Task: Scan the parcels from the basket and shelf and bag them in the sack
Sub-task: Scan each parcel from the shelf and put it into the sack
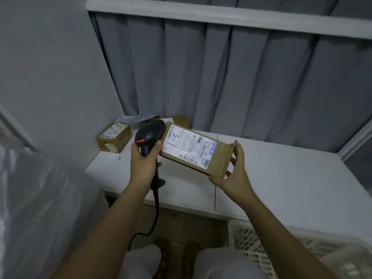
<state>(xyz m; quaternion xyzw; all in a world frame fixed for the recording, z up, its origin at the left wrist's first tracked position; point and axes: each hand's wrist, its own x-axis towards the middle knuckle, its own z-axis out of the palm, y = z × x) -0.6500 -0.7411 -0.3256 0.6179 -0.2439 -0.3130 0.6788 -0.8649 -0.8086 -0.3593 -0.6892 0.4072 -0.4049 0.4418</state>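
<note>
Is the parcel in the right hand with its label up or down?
Label up: the white label faces the camera on the parcel held by the right hand.

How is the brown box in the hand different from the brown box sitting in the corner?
The long flat brown cardboard parcel is held up, tilted, by the right hand; the squat brown taped parcel rests on the white shelf. The held one's label has handwritten marks; the other's label looks smaller. Both are brown and labelled.

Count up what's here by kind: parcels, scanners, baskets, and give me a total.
Parcels: 3, one held, one at the shelf's left corner, one partly hidden behind the scanner
Scanners: 1
Baskets: 1
Total: 5
</note>
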